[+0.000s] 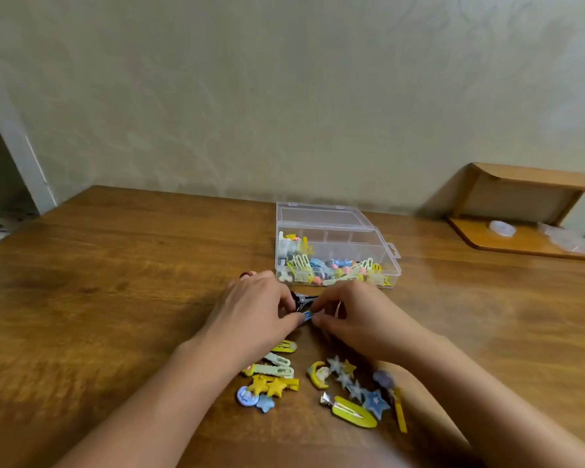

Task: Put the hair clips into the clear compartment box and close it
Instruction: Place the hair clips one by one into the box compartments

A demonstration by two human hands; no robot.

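Observation:
The clear compartment box (389,265) stands open on the wooden table (115,282), its lid (318,216) folded back toward the wall. Its front compartments hold several coloured hair clips (331,268); the rear ones look bare. Just in front of the box, my left hand (254,309) and my right hand (355,315) meet and together pinch a small blue clip (307,315), with a dark metal clip (303,298) between the fingers just above it. Nearer me lies a loose pile of yellow, blue and mint hair clips (318,383), partly under my forearms.
A wooden two-level shelf (527,184) stands at the far right on the table, with a small white round thing (502,228) and clear packets on its lower board. The wall runs close behind the box. Something small and red (247,274) shows beyond my left hand.

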